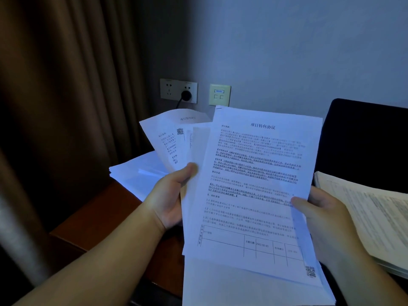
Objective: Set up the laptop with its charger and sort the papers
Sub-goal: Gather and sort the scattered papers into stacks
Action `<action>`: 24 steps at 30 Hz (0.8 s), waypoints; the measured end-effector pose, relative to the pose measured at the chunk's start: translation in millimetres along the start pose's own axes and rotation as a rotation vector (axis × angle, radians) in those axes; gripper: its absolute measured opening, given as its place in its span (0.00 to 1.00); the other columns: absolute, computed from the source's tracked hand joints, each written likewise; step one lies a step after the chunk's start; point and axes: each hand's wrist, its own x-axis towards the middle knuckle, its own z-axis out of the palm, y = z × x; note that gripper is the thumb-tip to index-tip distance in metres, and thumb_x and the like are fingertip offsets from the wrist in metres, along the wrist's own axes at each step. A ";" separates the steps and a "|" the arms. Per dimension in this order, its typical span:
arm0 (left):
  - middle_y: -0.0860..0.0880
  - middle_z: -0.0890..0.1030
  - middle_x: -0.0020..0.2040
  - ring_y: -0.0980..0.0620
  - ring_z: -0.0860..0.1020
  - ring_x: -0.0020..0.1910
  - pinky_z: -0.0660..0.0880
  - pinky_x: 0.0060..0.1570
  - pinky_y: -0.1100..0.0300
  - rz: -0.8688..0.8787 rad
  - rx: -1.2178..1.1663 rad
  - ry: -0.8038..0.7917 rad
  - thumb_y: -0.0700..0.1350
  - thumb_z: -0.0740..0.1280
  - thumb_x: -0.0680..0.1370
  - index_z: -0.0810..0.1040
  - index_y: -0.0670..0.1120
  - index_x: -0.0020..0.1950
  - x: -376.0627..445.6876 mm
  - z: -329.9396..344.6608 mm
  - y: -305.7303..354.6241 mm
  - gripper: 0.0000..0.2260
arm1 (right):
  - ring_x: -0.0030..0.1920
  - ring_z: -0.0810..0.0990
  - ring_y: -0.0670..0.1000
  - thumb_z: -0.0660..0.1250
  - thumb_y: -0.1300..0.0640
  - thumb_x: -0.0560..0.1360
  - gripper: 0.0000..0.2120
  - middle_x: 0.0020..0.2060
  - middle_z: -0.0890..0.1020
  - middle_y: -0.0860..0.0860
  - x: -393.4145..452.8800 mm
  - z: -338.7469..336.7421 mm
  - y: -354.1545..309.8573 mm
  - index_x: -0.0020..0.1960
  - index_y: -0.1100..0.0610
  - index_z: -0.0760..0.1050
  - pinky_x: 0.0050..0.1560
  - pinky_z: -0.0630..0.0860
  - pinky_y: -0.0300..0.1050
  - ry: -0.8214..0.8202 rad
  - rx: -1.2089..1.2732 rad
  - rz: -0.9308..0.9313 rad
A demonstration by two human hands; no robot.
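Sorting under way, unfinished. Left hand [170, 195] grips fanned sheets [174, 138]; right hand [326, 219] pinches the front page [254, 184], frame centre. Stacks [134, 173] lie on the desk [92, 217]. Plug [186, 95] sits in the wall socket; laptop not visible.

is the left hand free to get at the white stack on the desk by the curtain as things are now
Probably not yet. The left hand grips a fan of sheets, so it is occupied. The white stack lies just beyond it on the desk, with nothing between them.
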 end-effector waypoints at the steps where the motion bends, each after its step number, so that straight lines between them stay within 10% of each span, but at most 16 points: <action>1: 0.37 0.83 0.62 0.39 0.85 0.54 0.84 0.47 0.44 -0.001 -0.011 -0.011 0.51 0.67 0.75 0.80 0.39 0.67 0.4 -0.4 0.0 0.24 | 0.48 0.88 0.49 0.66 0.68 0.79 0.18 0.49 0.88 0.46 0.0 -0.1 0.3 0.49 0.47 0.87 0.54 0.81 0.55 0.010 0.000 -0.006; 11: 0.40 0.82 0.66 0.39 0.82 0.63 0.82 0.53 0.43 0.068 -0.032 -0.008 0.47 0.66 0.76 0.75 0.44 0.73 1.1 0.5 -0.3 0.25 | 0.57 0.83 0.57 0.67 0.65 0.80 0.09 0.46 0.87 0.49 6.8 -4.2 5.7 0.50 0.54 0.83 0.55 0.78 0.48 0.211 0.101 0.026; 24: 0.38 0.82 0.64 0.38 0.83 0.60 0.83 0.51 0.43 0.073 -0.032 -0.004 0.44 0.68 0.75 0.80 0.41 0.69 4.7 -3.6 -0.8 0.22 | 0.50 0.88 0.56 0.64 0.67 0.81 0.15 0.50 0.88 0.51 0.8 -0.2 -0.1 0.52 0.52 0.86 0.55 0.80 0.60 -0.038 0.104 0.097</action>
